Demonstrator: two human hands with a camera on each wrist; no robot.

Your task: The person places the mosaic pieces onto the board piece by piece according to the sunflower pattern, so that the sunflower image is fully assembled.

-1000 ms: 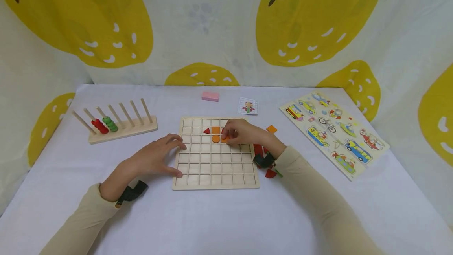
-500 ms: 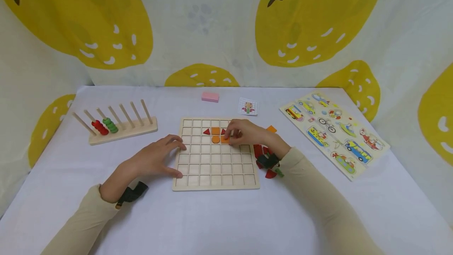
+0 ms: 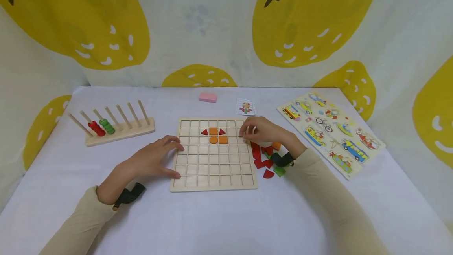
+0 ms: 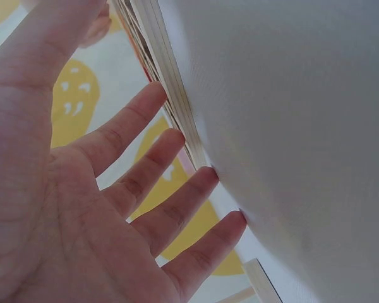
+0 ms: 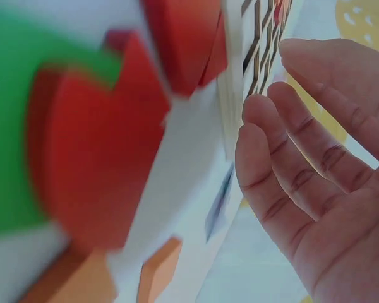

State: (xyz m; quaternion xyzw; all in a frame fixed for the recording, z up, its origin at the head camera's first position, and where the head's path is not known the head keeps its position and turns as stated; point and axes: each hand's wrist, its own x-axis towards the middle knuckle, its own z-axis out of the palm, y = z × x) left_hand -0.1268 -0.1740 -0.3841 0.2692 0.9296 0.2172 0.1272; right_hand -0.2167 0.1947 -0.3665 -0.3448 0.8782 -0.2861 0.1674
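Observation:
A wooden grid board lies flat on the table. In its upper middle cells sit an orange square between two red triangles, with an orange circle and another orange square below. My left hand rests at the board's left edge, fingers spread, fingertips at the rim in the left wrist view. Over the board's right side hovers my right hand, fingers loosely bent; the right wrist view shows nothing in its grasp. Red pieces and green pieces lie beneath that wrist.
A pegged wooden stand with red and green beads is at the left. Behind the board are a pink block and a pattern card. A vehicle picture puzzle lies at the right; an orange piece is nearer.
My right hand has let go of the lower orange square and moved right, uncovering it and the right red triangle. The left hand stays at the board's edge. The head view has shifted slightly.

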